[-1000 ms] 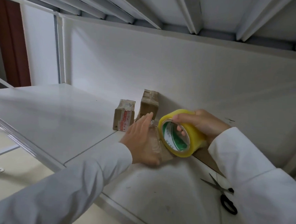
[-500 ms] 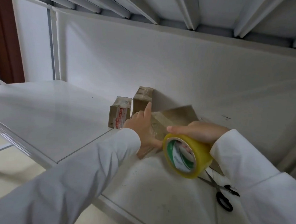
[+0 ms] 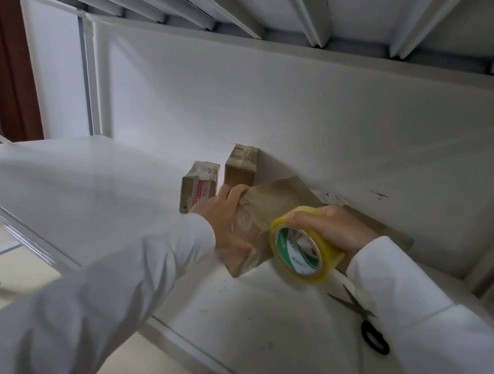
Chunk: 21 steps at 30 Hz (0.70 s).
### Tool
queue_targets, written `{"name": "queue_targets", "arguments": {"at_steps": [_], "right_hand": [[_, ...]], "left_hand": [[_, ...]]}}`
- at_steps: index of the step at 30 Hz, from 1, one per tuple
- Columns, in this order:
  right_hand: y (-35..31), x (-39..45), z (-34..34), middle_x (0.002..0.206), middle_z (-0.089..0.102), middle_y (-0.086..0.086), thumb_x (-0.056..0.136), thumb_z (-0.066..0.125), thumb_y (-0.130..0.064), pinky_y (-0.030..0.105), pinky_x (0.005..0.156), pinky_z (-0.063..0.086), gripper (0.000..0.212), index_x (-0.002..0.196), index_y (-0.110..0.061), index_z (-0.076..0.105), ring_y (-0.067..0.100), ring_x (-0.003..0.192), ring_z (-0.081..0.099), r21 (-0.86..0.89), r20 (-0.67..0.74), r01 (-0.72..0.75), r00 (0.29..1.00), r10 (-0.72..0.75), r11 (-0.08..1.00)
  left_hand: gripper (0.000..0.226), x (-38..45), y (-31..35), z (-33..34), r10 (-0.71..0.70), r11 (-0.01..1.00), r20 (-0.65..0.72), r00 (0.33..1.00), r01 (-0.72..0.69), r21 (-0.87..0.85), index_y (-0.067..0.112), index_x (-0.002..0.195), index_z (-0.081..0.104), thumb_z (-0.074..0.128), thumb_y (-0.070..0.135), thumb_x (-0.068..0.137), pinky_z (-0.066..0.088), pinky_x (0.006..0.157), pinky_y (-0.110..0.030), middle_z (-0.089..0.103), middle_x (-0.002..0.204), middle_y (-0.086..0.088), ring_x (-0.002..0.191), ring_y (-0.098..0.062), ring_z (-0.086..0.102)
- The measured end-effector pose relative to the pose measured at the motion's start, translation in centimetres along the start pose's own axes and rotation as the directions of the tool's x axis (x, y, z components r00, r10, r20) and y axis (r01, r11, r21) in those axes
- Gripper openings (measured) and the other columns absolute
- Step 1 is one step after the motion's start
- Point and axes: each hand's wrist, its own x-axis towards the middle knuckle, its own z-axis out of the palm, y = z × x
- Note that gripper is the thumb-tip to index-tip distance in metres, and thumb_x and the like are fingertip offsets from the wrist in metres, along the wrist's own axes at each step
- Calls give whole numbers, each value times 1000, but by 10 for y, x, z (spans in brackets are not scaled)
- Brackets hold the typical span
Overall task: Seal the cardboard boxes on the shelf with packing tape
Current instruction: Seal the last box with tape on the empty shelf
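On the white shelf (image 3: 95, 195), the left hand (image 3: 226, 223) grips a cardboard box (image 3: 267, 214) at its near edge. The right hand (image 3: 335, 230) holds a tape roll (image 3: 302, 248), fingers curled over it, scissors (image 3: 367, 321) just beside; open shelf lies leftward.

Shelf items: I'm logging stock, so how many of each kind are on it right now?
Cardboard boxes: 3
Tape rolls: 1
Scissors: 1
Total: 5

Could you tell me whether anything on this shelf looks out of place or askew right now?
Little stands out. The scissors lie loose near the shelf's front edge, partly under the right sleeve. The box the left hand grips sits skewed to the wall, while the right hand holds the tape roll.
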Motion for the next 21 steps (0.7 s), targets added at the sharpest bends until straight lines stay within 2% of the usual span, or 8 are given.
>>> {"name": "queue_targets", "arguments": {"at_steps": [2,4,8,12,16,18,21], "right_hand": [[1,1,9,94,70,-1,56,65,-69,41,91,51,66,102,-22,68,19,90,65,-56,57,-33,998,36,998],[5,3,19,97,67,-4,64,64,-67,34,86,50,59,104,-25,65,16,90,63,-61,78,-49,996,54,997],[7,3,23,93,66,-5,77,63,-57,26,69,46,40,101,-24,64,13,86,62,-16,60,-28,998,29,999],[10,2,28,88,64,-7,80,63,-51,23,62,42,26,91,-27,61,11,82,60,21,38,-9,999,9,1000],[15,0,31,84,63,-7,82,65,-45,22,60,42,18,82,-28,58,9,78,59,76,12,11,1000,-12,997],[13,0,32,83,62,-8,82,65,-45,21,60,41,18,82,-28,57,8,77,58,63,3,19,1000,-19,998],[10,2,31,86,64,-7,81,64,-47,21,58,40,25,92,-25,62,10,79,60,58,12,15,1000,-16,998]], "left_hand": [[110,-3,-3,8,-40,998,-54,998,37,-57,31,142,13,74,68,58,44,92,-37,35,142,5,120,-22,49],[107,-5,-4,13,-65,994,-84,994,58,-90,31,140,15,71,70,58,45,91,-35,39,141,6,118,-21,51],[111,-7,-3,16,-90,993,-113,989,80,-91,29,143,11,71,70,58,45,92,-35,41,138,3,116,-23,53],[113,-9,-3,17,-137,988,-111,984,127,-88,31,145,7,70,70,59,46,92,-36,42,136,2,115,-24,53],[107,-9,-2,15,-102,994,-81,991,97,-59,30,144,11,67,71,62,46,92,-36,41,138,1,116,-24,53],[104,-7,-3,5,-91,996,-23,996,91,-10,28,144,16,63,73,64,42,97,-40,34,145,0,125,-25,46],[85,7,3,-26,-103,989,67,992,95,113,25,139,37,46,78,74,22,112,-53,10,157,-2,143,-27,16]]}}
